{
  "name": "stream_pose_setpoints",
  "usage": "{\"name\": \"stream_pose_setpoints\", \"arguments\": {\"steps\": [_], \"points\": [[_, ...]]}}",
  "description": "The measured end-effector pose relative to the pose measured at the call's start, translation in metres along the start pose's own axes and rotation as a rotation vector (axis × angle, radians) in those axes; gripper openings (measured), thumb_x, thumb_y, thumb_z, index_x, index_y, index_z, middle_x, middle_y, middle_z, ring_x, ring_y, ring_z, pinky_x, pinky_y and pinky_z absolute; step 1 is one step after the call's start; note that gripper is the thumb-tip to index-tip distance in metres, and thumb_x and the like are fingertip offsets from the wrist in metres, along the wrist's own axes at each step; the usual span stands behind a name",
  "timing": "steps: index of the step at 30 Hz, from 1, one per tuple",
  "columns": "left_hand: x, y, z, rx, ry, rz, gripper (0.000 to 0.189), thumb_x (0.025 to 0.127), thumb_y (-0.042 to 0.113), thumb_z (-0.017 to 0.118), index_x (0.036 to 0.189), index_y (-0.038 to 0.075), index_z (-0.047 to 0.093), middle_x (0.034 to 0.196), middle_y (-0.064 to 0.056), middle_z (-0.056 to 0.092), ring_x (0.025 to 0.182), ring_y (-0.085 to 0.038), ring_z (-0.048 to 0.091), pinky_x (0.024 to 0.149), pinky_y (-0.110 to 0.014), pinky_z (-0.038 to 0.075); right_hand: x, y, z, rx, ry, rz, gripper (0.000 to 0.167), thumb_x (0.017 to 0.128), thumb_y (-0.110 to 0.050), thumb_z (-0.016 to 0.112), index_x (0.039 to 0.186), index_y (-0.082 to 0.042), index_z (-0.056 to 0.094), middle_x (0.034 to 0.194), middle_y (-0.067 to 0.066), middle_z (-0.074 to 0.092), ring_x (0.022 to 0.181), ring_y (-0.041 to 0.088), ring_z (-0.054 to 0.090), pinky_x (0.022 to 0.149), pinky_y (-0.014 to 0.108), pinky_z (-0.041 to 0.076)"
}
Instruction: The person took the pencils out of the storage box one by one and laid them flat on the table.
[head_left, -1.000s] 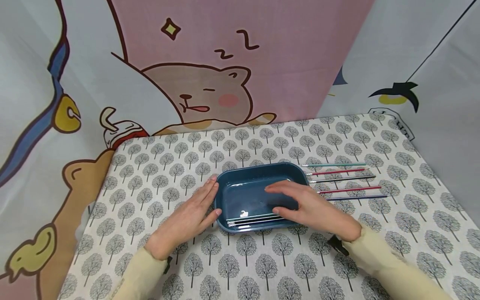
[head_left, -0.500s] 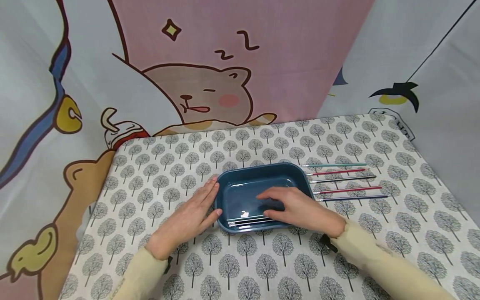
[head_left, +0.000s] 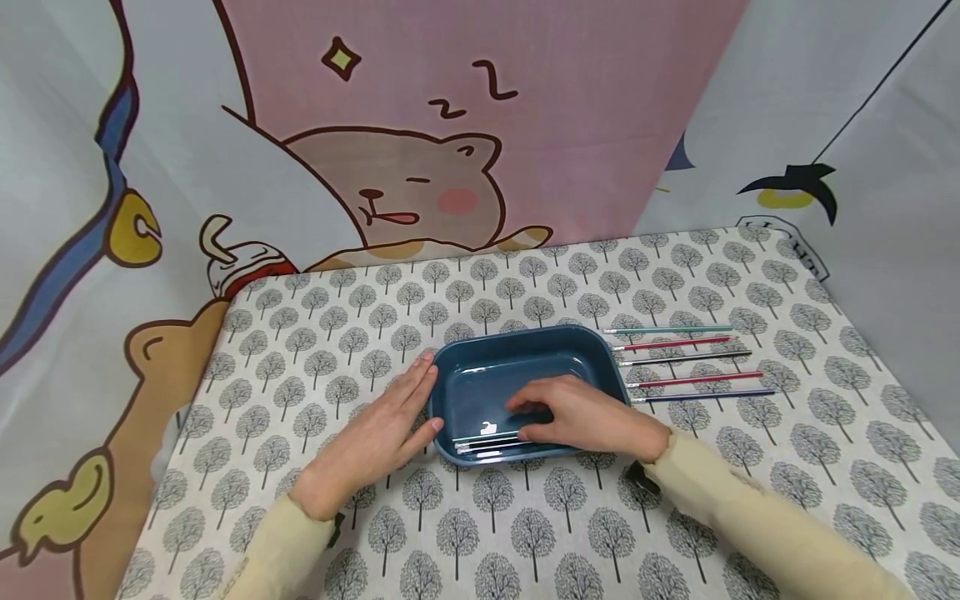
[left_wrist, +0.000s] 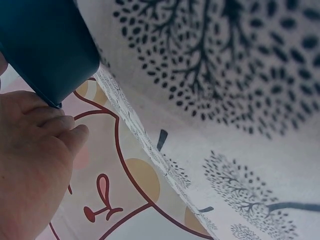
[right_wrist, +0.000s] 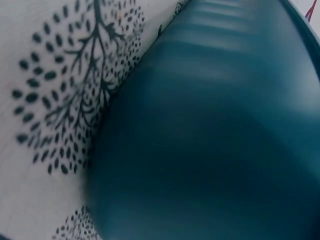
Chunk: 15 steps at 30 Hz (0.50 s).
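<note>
A dark blue rectangular tray [head_left: 480, 392] stands mid-table, with several pencils [head_left: 487, 442] lying side by side along its near inner wall. My left hand [head_left: 382, 437] rests against the tray's left end, fingers straight along the rim. In the left wrist view the left hand [left_wrist: 37, 150] touches the tray's corner [left_wrist: 55, 55]. My right hand [head_left: 573, 414] reaches over the near right part of the tray, fingers bent with a gap to the thumb. Its thumb tip is right at the pencils and hides their right ends. The right wrist view shows mostly the tray's outer wall [right_wrist: 200, 130].
Right of the tray lie several more pencils in a loose row: a green one [head_left: 667, 330], red ones, a black one [head_left: 686, 358] and a dark blue one [head_left: 705, 396]. A tree-print cloth [head_left: 420, 542] covers the table. Cartoon-print curtains [head_left: 600, 108] hang behind and beside it.
My right hand has moved left and slightly down along the tray, its fingers drawing in more. The left hand, the tray and the pencils have stayed in place.
</note>
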<state>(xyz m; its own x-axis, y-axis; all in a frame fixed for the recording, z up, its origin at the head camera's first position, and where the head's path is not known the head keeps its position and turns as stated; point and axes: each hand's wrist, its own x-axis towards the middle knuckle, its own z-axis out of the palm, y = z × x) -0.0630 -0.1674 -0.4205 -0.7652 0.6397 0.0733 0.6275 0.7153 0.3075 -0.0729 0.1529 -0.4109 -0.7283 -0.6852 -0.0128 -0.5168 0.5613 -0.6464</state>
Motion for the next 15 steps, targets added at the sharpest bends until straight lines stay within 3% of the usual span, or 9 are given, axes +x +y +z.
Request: {"name": "stream_pose_setpoints", "arguments": {"steps": [15], "points": [[-0.0007, -0.0015, 0.0014, -0.003, 0.005, 0.0, 0.075, 0.111, 0.052, 0.035, 0.163, 0.0, 0.023, 0.174, -0.011, 0.01, 0.158, -0.03, 0.019, 0.124, -0.051, 0.03, 0.007, 0.0052, 0.0048, 0.066, -0.083, 0.049, 0.028, 0.093, -0.023, 0.08, 0.118, -0.012, 0.076, 0.115, -0.003, 0.074, 0.1, 0.011, 0.069, 0.088, 0.03, 0.059]]}}
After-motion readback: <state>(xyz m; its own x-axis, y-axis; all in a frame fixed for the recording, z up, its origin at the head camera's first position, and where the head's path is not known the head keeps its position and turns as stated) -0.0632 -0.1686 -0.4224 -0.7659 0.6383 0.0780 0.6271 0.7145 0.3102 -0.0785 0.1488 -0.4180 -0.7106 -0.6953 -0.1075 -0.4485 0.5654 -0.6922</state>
